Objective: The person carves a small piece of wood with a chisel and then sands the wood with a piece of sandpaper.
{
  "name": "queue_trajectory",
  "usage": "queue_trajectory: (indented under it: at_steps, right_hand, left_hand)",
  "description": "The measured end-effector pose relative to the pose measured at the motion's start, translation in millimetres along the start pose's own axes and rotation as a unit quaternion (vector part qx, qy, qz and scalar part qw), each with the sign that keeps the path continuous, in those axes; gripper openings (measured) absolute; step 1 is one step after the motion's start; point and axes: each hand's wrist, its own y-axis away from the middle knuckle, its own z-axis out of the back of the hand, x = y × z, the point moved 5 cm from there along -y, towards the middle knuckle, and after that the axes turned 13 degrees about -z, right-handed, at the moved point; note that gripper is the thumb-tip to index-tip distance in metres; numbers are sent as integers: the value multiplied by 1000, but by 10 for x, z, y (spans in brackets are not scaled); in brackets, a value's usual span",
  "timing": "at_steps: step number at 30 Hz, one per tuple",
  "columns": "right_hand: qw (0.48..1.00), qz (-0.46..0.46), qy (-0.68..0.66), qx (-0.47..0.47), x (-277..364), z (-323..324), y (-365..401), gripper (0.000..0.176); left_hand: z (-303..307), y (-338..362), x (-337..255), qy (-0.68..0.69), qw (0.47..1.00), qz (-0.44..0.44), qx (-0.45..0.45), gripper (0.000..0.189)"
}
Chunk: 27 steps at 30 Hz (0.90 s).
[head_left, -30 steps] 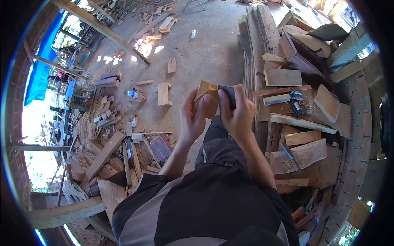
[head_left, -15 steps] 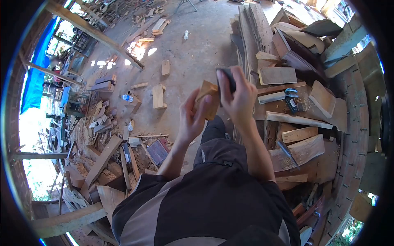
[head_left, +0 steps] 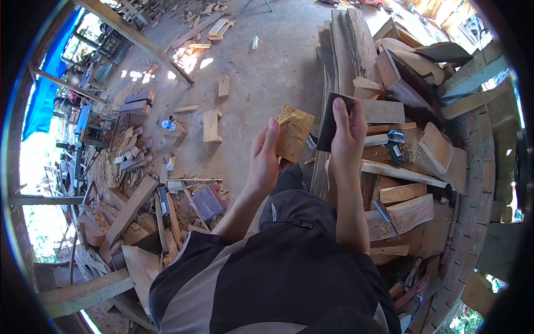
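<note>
My left hand (head_left: 265,158) grips a small yellowish wooden block (head_left: 295,135) by its left side, the thumb along its edge. Its broad face is turned up towards me and shows a raised, carved-looking shape. To the right, my right hand (head_left: 349,132) is closed on a folded piece of dark sandpaper (head_left: 328,128), with the thumb flat on top. The sandpaper and the block are apart, with a strip of floor showing between them. Both hands are held up in front of my body, and some fingers are hidden behind what they hold.
On the right, a bench (head_left: 453,161) bears wood offcuts, a chisel-like tool (head_left: 386,218) and a blue-and-black tool (head_left: 395,146). Long planks (head_left: 356,50) lie beyond. Wood blocks (head_left: 212,126) and a bottle (head_left: 167,125) stand on the floor; scrap wood (head_left: 133,211) piles up at left.
My right hand has drawn the sandpaper away from the wooden block, to the right and slightly down. My left hand has turned the block so its broad face shows.
</note>
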Motion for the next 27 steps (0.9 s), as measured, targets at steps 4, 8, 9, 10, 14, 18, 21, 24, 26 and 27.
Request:
queue_trajectory:
  at_steps: [4, 8, 9, 10, 14, 18, 21, 24, 26, 27]
  right_hand:
    - [998, -5, 40, 48, 156, -56, 216, 23]
    - [974, 33, 201, 96, 218, -158, 291, 20]
    - [981, 14, 160, 108, 201, -180, 305, 18]
    - [986, -5, 119, 120, 184, -197, 315, 15]
    - [978, -3, 137, 160, 187, -241, 308, 13]
    - [976, 25, 149, 159, 131, -234, 292, 13]
    - [962, 86, 193, 172, 181, -260, 292, 14]
    - [941, 152, 246, 176, 263, -289, 327, 15]
    - [931, 176, 268, 172, 299, -286, 337, 16]
    - [913, 211, 304, 172, 323, -290, 349, 19]
  left_hand:
    - [-26, -44, -97, -73, 994, -85, 13, 50]
    - [-5, -71, -157, -88, 990, -109, 2, 51]
    - [1, -71, -167, -86, 990, -114, -4, 51]
    - [13, -71, -176, -83, 989, -118, -11, 51]
    - [95, -79, -169, -98, 986, -134, 1, 58]
    - [142, -84, -150, -55, 992, -115, -12, 72]
    - [160, -68, -128, -19, 995, -95, -13, 78]
    - [172, -65, -107, -6, 996, -91, -15, 78]
    - [165, -67, -90, -3, 995, -95, -13, 77]
    - [146, -72, -84, 8, 995, -101, -8, 74]
